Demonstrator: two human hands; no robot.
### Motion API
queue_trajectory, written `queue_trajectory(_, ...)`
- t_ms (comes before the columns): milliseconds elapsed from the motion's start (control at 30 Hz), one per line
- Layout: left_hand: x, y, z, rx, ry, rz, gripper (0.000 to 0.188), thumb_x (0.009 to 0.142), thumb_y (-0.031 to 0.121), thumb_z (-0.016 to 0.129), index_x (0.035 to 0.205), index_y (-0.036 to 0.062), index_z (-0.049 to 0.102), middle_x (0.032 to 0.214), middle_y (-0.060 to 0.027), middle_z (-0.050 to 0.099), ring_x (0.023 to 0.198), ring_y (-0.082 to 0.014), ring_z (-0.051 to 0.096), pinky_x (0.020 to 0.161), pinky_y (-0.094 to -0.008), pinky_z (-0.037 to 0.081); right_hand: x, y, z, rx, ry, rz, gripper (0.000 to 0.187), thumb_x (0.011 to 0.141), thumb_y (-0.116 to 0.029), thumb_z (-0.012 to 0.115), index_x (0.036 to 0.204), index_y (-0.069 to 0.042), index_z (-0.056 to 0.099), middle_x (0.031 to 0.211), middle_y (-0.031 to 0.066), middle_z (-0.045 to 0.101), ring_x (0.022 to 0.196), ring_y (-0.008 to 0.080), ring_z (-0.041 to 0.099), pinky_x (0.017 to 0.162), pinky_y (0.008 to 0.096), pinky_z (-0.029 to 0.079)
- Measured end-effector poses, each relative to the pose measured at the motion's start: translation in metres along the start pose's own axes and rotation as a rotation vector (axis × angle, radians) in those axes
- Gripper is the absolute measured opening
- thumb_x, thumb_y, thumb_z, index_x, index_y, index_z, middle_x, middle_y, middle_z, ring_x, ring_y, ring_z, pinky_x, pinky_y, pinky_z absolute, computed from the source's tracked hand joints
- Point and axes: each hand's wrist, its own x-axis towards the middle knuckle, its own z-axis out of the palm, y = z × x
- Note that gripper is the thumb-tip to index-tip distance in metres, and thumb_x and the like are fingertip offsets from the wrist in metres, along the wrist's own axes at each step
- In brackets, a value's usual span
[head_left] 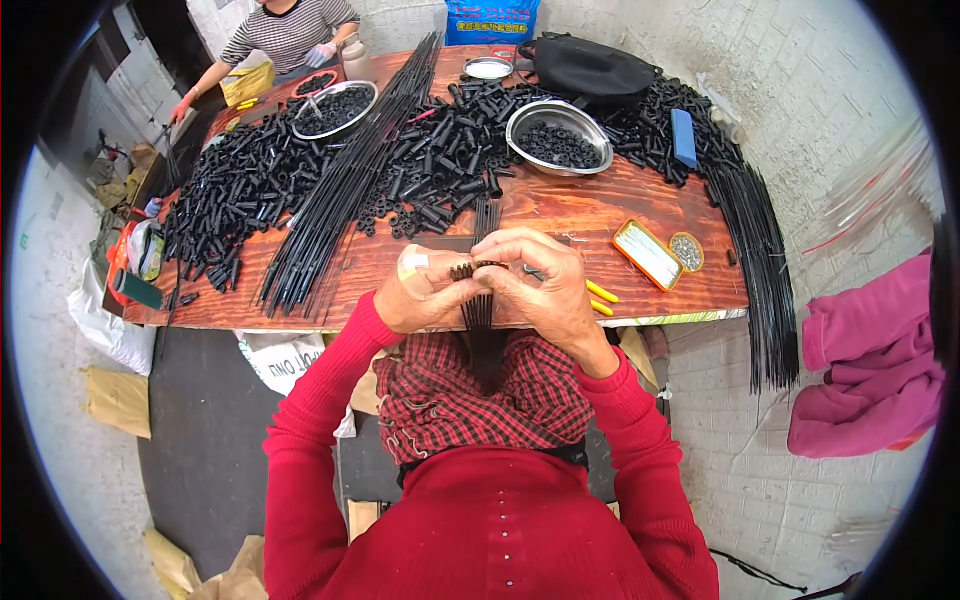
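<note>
My left hand (pixel 428 287), with a pale bandage (pixel 413 262) on it, pinches one end of a short row of small dark ribbed pieces (pixel 462 271). On the other end, my right hand (pixel 540 284) closes its thumb and fingers, hiding much of it. A bundle of thin black rods (pixel 480 318) runs from the table edge between both hands down to my lap. Yellow handles (pixel 602 297), like those of pliers, stick out beside my right hand; whether it touches them I cannot tell. My checked apron (pixel 430 390) lies under the rods.
Piles of black tubes (pixel 440 165) and long black rods (pixel 350 180) cover the wooden table (pixel 660 210). Metal bowls (pixel 560 138) hold small black rings. A yellow box of white sticks (pixel 647 254) lies right. A black bag (pixel 590 68) rests behind. Another person (pixel 290 40) sits far left.
</note>
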Motion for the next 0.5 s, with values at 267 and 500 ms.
queue_trajectory(267, 0.004, 0.0, 0.003, 0.083, -0.041, -0.028, 0.016, 0.089, 0.014, 0.069, 0.099, 0.0021, 0.07, 0.083, -0.0108, 0.07, 0.073, -0.0218, 0.069, 0.066, -0.0318, 0.051, -0.004, 0.007, -0.004, -0.028, 0.034, -0.031, 0.013, 0.081, -0.004, 0.074, 0.094, 0.0, 0.072, 0.099, 0.0102, 0.072, 0.093, 0.0212, 0.068, 0.083, 0.0328, 0.053)
queue_trajectory(500, -0.017, -0.024, 0.007, 0.178, 0.1, -0.108, 0.024, 0.087, 0.021, 0.069, 0.104, 0.004, 0.072, 0.089, -0.011, 0.072, 0.081, -0.0272, 0.07, 0.076, -0.0372, 0.052, -0.001, 0.008, 0.002, -0.043, 0.057, -0.122, 0.014, 0.082, -0.008, 0.075, 0.093, -0.001, 0.07, 0.096, 0.0114, 0.069, 0.092, 0.0248, 0.068, 0.08, 0.0354, 0.053)
